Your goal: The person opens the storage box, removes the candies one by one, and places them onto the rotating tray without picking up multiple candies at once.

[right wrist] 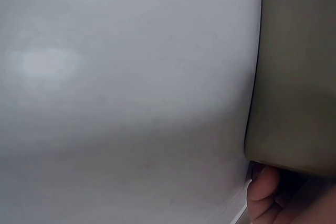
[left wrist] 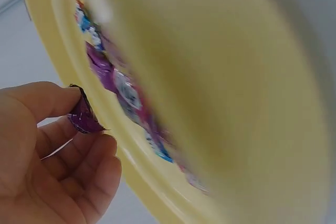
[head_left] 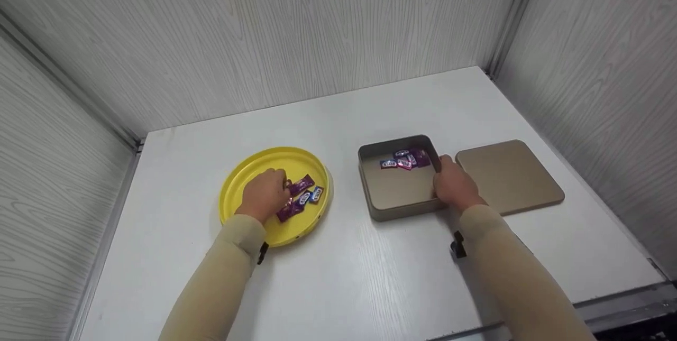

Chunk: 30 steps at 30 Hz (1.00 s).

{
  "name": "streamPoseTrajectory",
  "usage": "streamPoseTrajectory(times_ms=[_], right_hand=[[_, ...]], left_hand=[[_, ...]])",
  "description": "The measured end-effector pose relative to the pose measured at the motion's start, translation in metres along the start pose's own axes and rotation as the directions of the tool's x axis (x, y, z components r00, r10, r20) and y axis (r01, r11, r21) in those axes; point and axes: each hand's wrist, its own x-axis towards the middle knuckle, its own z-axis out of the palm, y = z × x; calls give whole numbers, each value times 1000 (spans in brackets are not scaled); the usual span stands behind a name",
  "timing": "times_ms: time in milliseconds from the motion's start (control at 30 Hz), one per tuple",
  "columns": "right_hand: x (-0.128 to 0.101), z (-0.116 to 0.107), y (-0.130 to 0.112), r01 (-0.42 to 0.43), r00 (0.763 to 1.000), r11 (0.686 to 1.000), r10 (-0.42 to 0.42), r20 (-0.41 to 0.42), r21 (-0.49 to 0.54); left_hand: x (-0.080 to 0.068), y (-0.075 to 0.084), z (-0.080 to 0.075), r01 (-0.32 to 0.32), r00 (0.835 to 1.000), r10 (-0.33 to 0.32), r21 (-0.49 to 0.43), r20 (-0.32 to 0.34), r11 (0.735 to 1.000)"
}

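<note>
Over the yellow round tray (head_left: pixel 277 235), my left hand (head_left: pixel 264 194) pinches a purple-wrapped candy (left wrist: pixel 84 115) between thumb and fingers, clearest in the left wrist view. Several other candies in purple and blue wrappers (head_left: pixel 301 185) lie beside that hand on the tray. My right hand (head_left: pixel 455 183) grips the right wall of an open, bronze-coloured rectangular tin box (head_left: pixel 399 189). Several small wrapped candies (head_left: pixel 420 157) sit at the far right inside the box. In the right wrist view, curled fingers (right wrist: pixel 263 184) show at the box's edge, partly hidden by it.
A flat bronze-coloured lid (head_left: pixel 510 174) lies right of the box, close to my right hand. All of it stands on a white table (head_left: pixel 338 267). Pale wood-grain panels (head_left: pixel 317 29) enclose the table at the back and both sides.
</note>
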Motion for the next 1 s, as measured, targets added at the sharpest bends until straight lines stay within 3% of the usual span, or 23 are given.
streamPoseTrajectory(times_ms=[300, 567, 733, 1000], right_hand=[[0, 0, 2, 2, 1000, 1000, -3, 7, 12], [-1, -1, 1, 44, 999, 999, -44, -11, -23], [-1, -2, 1, 43, 999, 998, -44, -14, -34], [0, -1, 3, 38, 999, 999, -38, -9, -18]], left_hand=[[-3, -17, 5, 51, 997, -52, 23, 62, 998], [-8, -18, 3, 59, 997, -64, 114, 46, 992], [-6, 4, -4, 21, 1000, -25, 154, 19, 988], [8, 65, -11, -45, 999, 46, 70, -14, 997]])
